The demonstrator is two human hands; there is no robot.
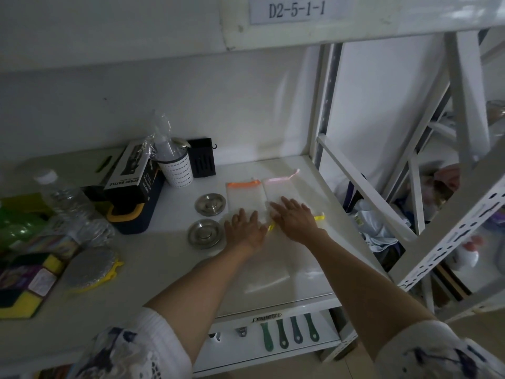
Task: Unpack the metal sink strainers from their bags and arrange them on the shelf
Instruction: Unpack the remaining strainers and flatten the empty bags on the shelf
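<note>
Bare and flat, the left hand (246,228) and right hand (295,218) both lie palm down with fingers spread, gripping nothing; they press on a clear bag with a yellow zip strip (318,216), whose strip runs across from about 9 to 3 o'clock under the two hands. Whether that bag still has anything in it cannot be told. At 12 o'clock from the hands, just beyond the fingertips, lie two more flat bags, the orange-strip bag (243,196) and the pink-strip bag (278,187), side by side. The two metal strainers (210,205) sit out of their bags at 9 to 10 o'clock from the left hand, one behind the other on the white shelf (300,165), the near one (205,233) just beside the left thumb. The left hand is therefore clearly the closer one for any straightening of the strainers.
</note>
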